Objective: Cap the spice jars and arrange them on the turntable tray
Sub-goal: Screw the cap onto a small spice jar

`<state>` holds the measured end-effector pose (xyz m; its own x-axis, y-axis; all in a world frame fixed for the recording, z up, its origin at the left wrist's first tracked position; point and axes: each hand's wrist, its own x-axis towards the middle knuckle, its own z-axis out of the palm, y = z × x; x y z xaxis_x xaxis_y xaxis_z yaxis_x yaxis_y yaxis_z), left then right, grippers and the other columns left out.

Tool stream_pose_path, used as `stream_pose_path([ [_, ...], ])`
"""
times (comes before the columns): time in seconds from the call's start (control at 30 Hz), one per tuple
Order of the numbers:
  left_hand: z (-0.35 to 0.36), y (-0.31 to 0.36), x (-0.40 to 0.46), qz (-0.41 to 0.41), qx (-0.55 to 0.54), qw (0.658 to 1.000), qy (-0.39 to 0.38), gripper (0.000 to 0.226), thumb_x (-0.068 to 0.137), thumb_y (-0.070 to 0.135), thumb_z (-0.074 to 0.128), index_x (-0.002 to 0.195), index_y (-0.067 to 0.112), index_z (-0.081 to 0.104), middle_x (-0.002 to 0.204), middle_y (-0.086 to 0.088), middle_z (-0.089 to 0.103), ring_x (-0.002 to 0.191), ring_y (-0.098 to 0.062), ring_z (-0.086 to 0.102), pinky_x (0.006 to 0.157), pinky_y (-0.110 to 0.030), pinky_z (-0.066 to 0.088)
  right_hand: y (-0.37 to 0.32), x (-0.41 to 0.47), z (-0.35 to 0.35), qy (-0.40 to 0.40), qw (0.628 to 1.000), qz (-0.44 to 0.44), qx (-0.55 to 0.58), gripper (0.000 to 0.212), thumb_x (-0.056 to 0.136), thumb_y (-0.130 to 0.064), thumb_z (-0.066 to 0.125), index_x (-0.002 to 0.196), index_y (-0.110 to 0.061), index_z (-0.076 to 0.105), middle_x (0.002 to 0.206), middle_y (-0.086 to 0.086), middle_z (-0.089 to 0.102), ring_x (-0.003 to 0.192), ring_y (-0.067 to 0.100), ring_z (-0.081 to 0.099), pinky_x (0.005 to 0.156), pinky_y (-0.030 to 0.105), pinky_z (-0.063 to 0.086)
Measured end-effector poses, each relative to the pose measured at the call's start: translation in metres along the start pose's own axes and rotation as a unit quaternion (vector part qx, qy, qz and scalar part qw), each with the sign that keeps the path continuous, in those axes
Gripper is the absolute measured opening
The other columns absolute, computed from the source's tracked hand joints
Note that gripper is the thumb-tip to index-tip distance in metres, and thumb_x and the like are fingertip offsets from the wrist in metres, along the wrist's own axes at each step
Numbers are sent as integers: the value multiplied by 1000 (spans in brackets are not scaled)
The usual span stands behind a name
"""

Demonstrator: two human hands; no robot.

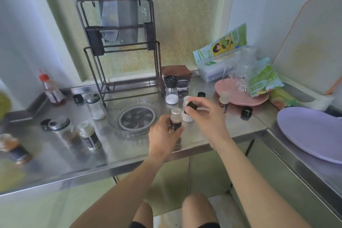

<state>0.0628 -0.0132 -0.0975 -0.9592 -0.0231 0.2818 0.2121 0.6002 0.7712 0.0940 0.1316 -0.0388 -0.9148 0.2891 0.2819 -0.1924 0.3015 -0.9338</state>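
Note:
My left hand (163,135) grips a small dark spice jar (175,119) with a clear shaker top, just right of the clear turntable tray (114,125). My right hand (207,114) pinches a black cap (190,106) a little above and to the right of that jar. Behind it stands a white jar (187,116). The tray holds no jars. Loose black caps lie at the left (78,98), back (201,94) and right (246,112). Other jars stand around: a salt grinder (171,89), a glass shaker (95,105), a small bottle (223,102), and two jars at left (89,138) (64,131).
A knife rack (120,46) stands behind the tray. A pink plate (240,98) with bags sits at the right, a purple plate (311,133) on the side counter. A red-capped sauce bottle (51,89) and an orange-lidded jar (14,148) are at the left. The steel counter edge (129,164) runs in front.

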Motion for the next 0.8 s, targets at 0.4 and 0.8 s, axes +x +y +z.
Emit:
stream_pose_path([
  [0.4,-6,-37,3,71,-85,994,17,31,81,37,80,108,37,64,93,19,71,89,-3,67,83,-35,56,8,11,36,-27,998,-5,60,28,78,-2,84,85,-16,61,112,2,76,100,13,77,100,42,58],
  [0.8,-3,-50,10,96,-123,988,3,32,85,31,79,115,34,66,98,19,69,92,-7,64,84,-37,57,13,20,48,-69,987,-78,-119,32,78,-11,84,102,-26,69,100,-16,75,96,1,71,95,28,57],
])
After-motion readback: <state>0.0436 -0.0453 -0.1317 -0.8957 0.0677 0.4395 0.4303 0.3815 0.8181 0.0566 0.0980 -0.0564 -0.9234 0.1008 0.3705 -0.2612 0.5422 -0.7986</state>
